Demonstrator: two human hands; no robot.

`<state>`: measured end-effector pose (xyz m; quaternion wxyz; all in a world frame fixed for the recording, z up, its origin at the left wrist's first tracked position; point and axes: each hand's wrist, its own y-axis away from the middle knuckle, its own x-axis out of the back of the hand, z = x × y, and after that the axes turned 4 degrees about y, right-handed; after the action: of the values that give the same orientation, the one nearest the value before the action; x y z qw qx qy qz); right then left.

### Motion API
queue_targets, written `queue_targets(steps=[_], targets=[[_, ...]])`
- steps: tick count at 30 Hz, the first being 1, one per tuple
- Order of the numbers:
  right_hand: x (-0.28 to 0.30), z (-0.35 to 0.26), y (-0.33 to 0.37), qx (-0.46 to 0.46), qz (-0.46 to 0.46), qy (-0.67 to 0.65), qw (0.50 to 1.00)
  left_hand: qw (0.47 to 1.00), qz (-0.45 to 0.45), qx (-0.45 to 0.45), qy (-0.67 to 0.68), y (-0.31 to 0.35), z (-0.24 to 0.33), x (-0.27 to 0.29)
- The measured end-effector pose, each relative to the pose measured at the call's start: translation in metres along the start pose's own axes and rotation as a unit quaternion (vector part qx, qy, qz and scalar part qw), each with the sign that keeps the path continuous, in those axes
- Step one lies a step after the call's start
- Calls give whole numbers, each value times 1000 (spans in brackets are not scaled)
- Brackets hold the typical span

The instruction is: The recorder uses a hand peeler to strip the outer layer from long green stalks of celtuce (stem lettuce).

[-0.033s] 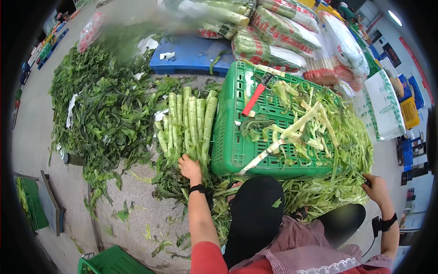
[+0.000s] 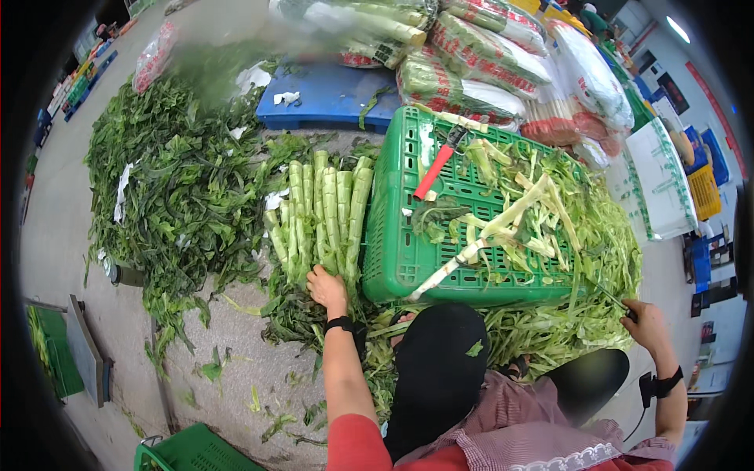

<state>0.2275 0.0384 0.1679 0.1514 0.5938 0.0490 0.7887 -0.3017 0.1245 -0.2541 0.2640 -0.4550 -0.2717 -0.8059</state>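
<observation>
Single head-worn fisheye view, looking steeply down and forward, close. Green crate (image 2: pixel 471 235) frame centre; forearms enter from lower edge; dark vignette rings the frame.

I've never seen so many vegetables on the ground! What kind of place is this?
Probably a wholesale vegetable market or sorting area. Peeled green stalks lie stacked by a green crate, a big heap of stripped leaves covers the floor, and wrapped bundles are piled behind.

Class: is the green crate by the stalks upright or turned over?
Turned over: the crate shows its slotted base upward, with peelings lying on it.
</observation>
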Motion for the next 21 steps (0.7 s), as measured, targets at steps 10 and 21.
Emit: queue_targets(steps=[10, 21], targets=[[-35, 24, 26, 44, 19, -29, 998, 685, -94, 91, 716, -25, -20, 110], [-68, 34, 31, 43, 63, -269, 960, 518, -345, -111, 775, 131, 164, 231]])
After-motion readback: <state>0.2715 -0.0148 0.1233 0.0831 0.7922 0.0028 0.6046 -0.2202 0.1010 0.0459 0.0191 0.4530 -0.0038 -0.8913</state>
